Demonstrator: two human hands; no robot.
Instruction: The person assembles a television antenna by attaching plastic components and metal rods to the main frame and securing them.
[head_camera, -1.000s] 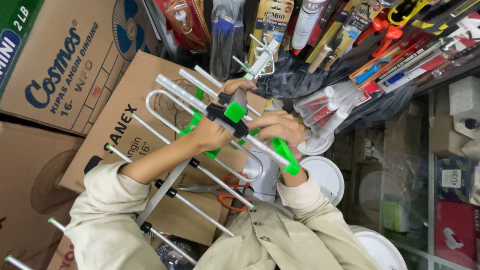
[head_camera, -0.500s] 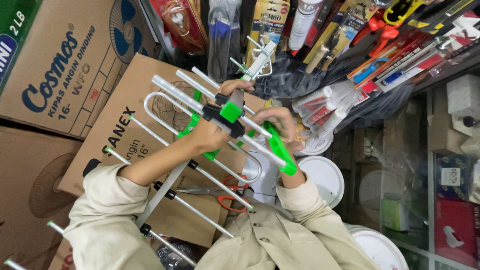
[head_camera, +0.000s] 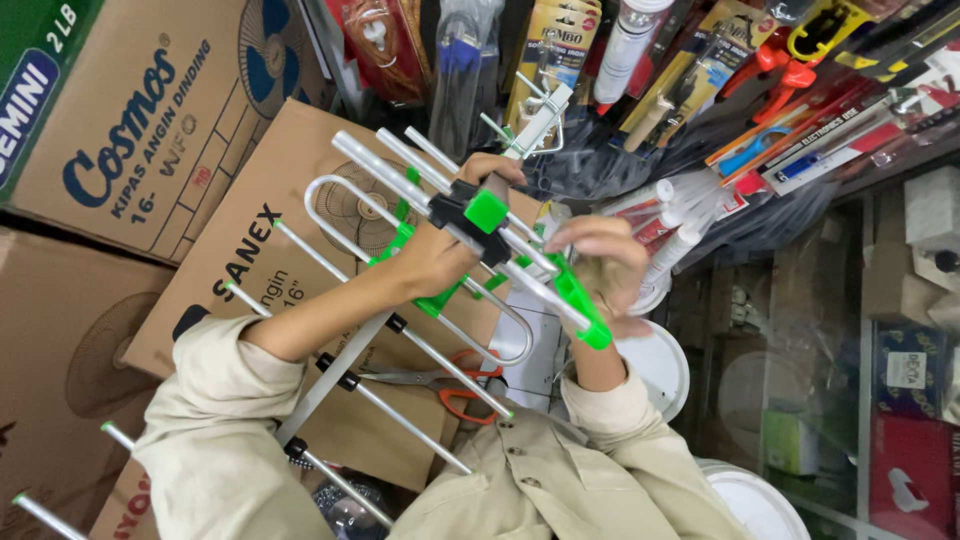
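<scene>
Aluminium rods and green plastic brackets make up the antenna (head_camera: 440, 260), which is held up in front of the chest. Its centre, by the black-and-green block, is gripped by the left hand (head_camera: 435, 262), fingers closed round the boom. The right hand (head_camera: 600, 265) is curled loosely near the green end bracket (whether it grips cannot be told). Brown cartons (head_camera: 130, 130) with blue lettering are stacked to the left; carded tools in yellow and red packs (head_camera: 700, 70) hang above. Orange-handled scissors (head_camera: 450, 385) lie below.
</scene>
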